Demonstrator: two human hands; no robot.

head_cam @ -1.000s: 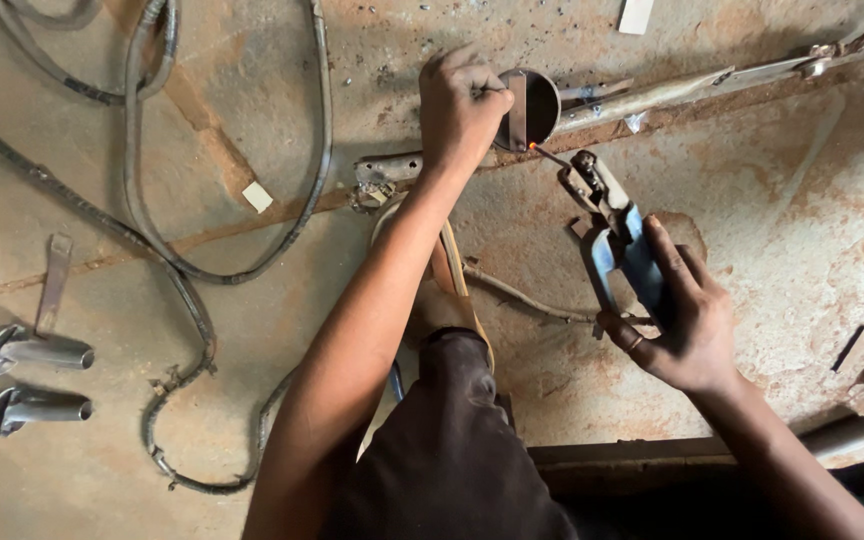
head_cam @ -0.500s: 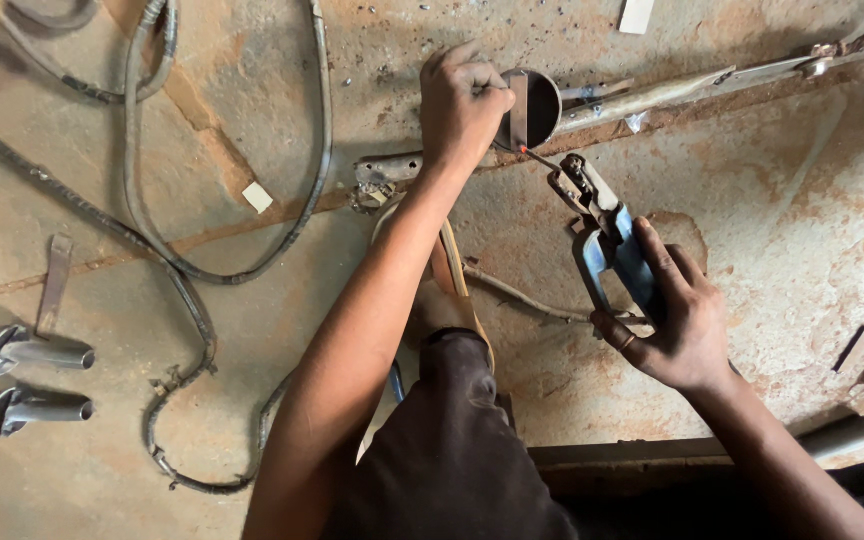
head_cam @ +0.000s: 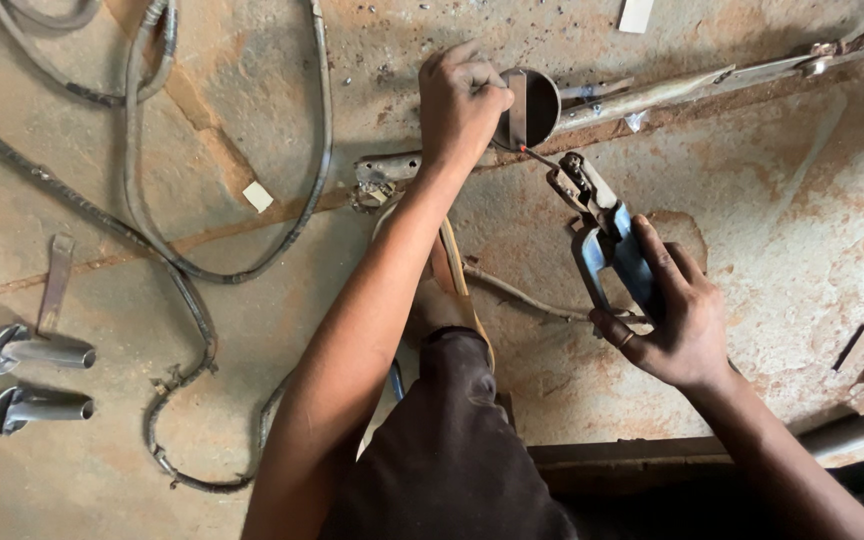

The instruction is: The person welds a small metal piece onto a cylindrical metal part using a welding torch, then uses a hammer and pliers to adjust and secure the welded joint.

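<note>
Head view shows the left hand [head_cam: 462, 100] gripping a round metal piece [head_cam: 530, 105] while the right hand [head_cam: 677, 320] squeezes the electrode holder [head_cam: 602, 225], its rod tip [head_cam: 524, 150] touching the joint, which is not yet finished.

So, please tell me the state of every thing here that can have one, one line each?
left hand: shut on round metal disc, holding it on edge.
right hand: shut on electrode holder.
electrode holder: clamped on a thin rod, tip at the disc.
cables: lying loose in curves.
two pipe pieces: lying flat, untouched.
</note>
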